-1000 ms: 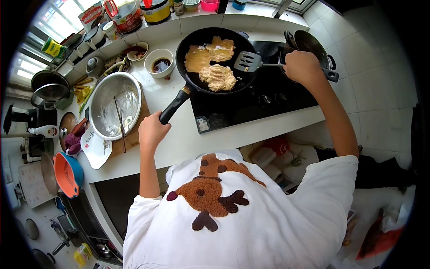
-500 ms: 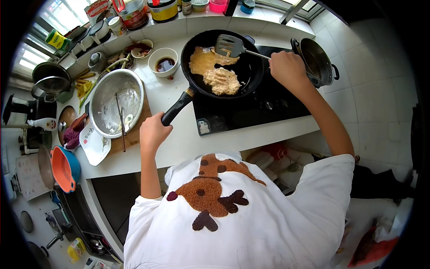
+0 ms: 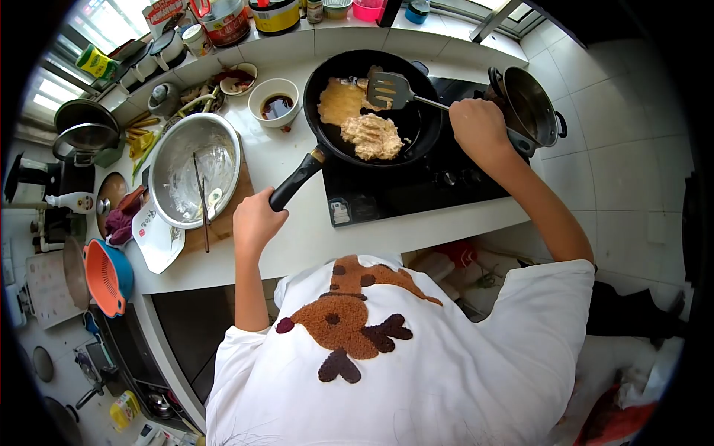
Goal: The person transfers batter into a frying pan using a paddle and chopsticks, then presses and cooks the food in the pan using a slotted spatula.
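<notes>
My left hand (image 3: 256,223) is closed round the black handle of the frying pan (image 3: 318,141), which sits on the black cooktop (image 3: 416,197). In the pan lies a pale, lumpy mound of batter-like food (image 3: 372,137), beside a thinner yellowish layer (image 3: 339,102). My right hand (image 3: 482,128) grips the handle of a slotted spatula (image 3: 390,91). The spatula's dark head is over the far part of the pan, at the edge of the thin layer; whether it touches the food I cannot tell.
Left of the pan stand a white bowl of dark sauce (image 3: 274,102) and a metal basin (image 3: 167,175) with chopsticks (image 3: 201,189) in it. A pot (image 3: 529,104) is at the right. An orange colander (image 3: 104,279) sits at the counter's left edge. Jars line the sill.
The spatula head has shifted slightly right and toward me over the pan, and my right hand has moved a little right and down. My left hand keeps its hold on the pan handle.
</notes>
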Tool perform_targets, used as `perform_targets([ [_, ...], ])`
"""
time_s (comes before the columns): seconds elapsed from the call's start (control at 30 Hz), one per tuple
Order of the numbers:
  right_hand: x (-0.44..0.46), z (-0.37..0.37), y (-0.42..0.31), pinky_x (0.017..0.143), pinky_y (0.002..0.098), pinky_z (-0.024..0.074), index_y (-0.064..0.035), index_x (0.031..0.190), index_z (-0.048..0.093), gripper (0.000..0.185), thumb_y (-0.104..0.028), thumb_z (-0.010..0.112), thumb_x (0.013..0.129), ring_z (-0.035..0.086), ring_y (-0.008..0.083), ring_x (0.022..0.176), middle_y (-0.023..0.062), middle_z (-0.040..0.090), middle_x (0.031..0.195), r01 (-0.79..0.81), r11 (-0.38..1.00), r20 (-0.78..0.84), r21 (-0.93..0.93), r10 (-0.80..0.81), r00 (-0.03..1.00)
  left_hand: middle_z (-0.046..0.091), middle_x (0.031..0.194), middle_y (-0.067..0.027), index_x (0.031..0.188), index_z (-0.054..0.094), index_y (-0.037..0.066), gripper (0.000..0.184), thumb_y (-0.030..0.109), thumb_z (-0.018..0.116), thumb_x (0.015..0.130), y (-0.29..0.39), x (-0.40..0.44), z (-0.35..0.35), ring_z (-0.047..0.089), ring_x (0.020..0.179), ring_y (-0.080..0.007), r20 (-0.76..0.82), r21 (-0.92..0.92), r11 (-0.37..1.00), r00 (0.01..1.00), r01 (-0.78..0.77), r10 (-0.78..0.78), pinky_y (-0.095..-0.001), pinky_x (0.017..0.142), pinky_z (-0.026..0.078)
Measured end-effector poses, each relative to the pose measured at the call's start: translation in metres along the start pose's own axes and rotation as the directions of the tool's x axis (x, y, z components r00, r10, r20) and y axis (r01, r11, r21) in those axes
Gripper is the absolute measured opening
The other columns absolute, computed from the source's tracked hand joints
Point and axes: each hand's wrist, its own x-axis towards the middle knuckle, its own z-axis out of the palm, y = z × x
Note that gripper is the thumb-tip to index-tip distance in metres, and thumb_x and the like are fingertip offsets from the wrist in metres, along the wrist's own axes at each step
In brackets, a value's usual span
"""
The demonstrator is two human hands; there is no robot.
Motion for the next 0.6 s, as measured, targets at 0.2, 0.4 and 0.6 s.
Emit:
perform_targets([
  [0.2, -0.016, -0.003, 0.022, 0.055, 0.0321, 0.0507, -0.0067, 0.063, 0.066, 0.010, -0.010, 0.058, 0.068, 0.064, 0.0255, 0.061, 0.0116, 0.062, 0.060, -0.029, 0.999, 0.121, 0.025, 0.025, 0.992, 0.060, 0.069, -0.0165, 0.084, 0.062, 0.005, 0.027, 0.016, 0.061, 0.060, 0.001, -0.001, -0.001, 0.059, 0.067, -0.0337, 0.022, 0.001, 1.000, 1.000, 0.021, -0.021, -0.0387, 0.063, 0.047],
  [0.4, -0.017, -0.010, 0.032, 0.065, 0.0375, 0.0512, -0.0028, 0.070, 0.066, 0.018, -0.017, 0.057, 0.075, 0.064, 0.0320, 0.069, 0.0165, 0.063, 0.070, -0.192, 0.965, 0.243, 0.180, 0.146, 0.959, 0.060, 0.065, -0.0154, 0.080, 0.062, 0.006, 0.023, 0.016, 0.060, 0.060, 0.000, -0.001, 0.000, 0.059, 0.064, -0.0330, -0.024, -0.011, 1.000, 1.000, -0.018, 0.017, -0.0387, 0.062, 0.047],
  [0.6, 0.004, 0.029, 0.037, 0.079, 0.0422, 0.0478, 0.0000, 0.085, 0.065, 0.031, -0.028, 0.052, 0.082, 0.060, 0.0368, 0.087, 0.0226, 0.062, 0.087, -0.388, 0.808, 0.462, 0.443, 0.165, 0.871, 0.061, 0.066, -0.0151, 0.081, 0.063, 0.006, 0.024, 0.016, 0.060, 0.060, 0.000, -0.001, 0.000, 0.059, 0.064, -0.0325, -0.034, 0.005, 0.999, 0.999, -0.038, 0.038, -0.0382, 0.062, 0.047],
])
